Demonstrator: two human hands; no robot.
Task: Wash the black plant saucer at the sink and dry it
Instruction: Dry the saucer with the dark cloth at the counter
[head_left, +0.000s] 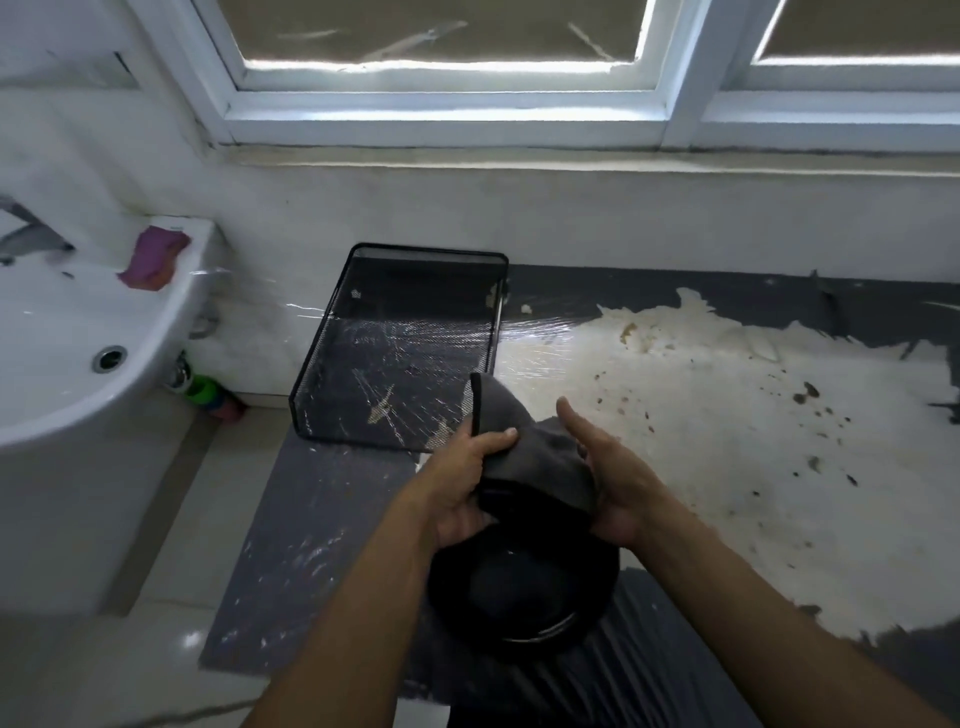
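Observation:
The round black plant saucer is held up in front of me, low in the middle of the view. A dark grey cloth is draped over its far rim. My left hand grips the saucer's left rim, with the thumb pinching the cloth against it. My right hand cups the right side of the cloth and rim, thumb pointing up. The white sink is at the left, away from both hands.
A black mesh tray lies on the grey, plastic-covered floor mat just beyond my hands. A purple sponge sits on the sink's back edge. A white stained patch with dark crumbs spreads to the right. Small bottles stand under the sink.

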